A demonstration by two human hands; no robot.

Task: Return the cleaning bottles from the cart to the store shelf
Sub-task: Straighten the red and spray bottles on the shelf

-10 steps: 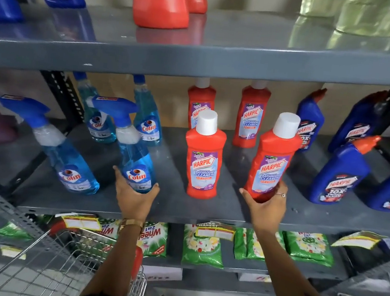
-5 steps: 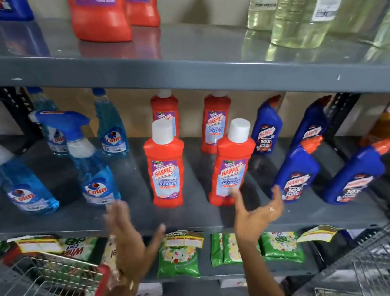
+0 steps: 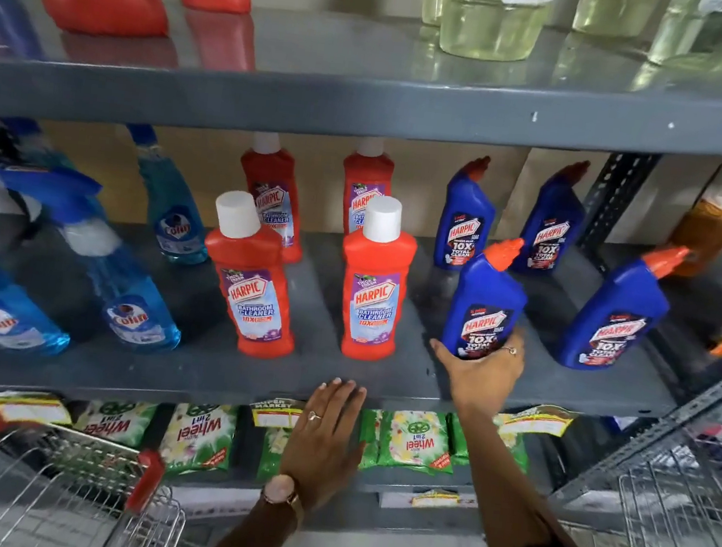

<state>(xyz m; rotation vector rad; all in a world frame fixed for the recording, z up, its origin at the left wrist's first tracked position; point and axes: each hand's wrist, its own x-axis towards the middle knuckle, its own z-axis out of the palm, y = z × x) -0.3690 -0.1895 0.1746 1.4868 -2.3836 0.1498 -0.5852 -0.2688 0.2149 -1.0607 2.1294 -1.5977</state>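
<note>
My right hand (image 3: pixel 481 368) grips the base of a blue Harpic bottle (image 3: pixel 484 298) with an orange cap, which stands tilted on the grey middle shelf (image 3: pixel 204 372). My left hand (image 3: pixel 325 431) is flat and empty, fingers spread, its tips at the front edge of that shelf. Two red Harpic bathroom cleaner bottles (image 3: pixel 255 279) (image 3: pixel 376 282) stand upright in the front row to the left. Blue Colin spray bottles (image 3: pixel 124 278) stand further left. Another blue Harpic bottle (image 3: pixel 615 320) stands to the right.
The wire cart (image 3: pixel 55 490) with red corner guards is at the lower left. A second wire basket (image 3: pixel 681 525) is at the lower right. Green detergent packs (image 3: pixel 414 441) lie on the shelf below. An upper shelf (image 3: pixel 370 94) holds red bottles and clear jars.
My right hand has moved right from the red bottle and closed on the blue Harpic bottle. My left hand has risen to the shelf's front edge. The view has shifted right.
</note>
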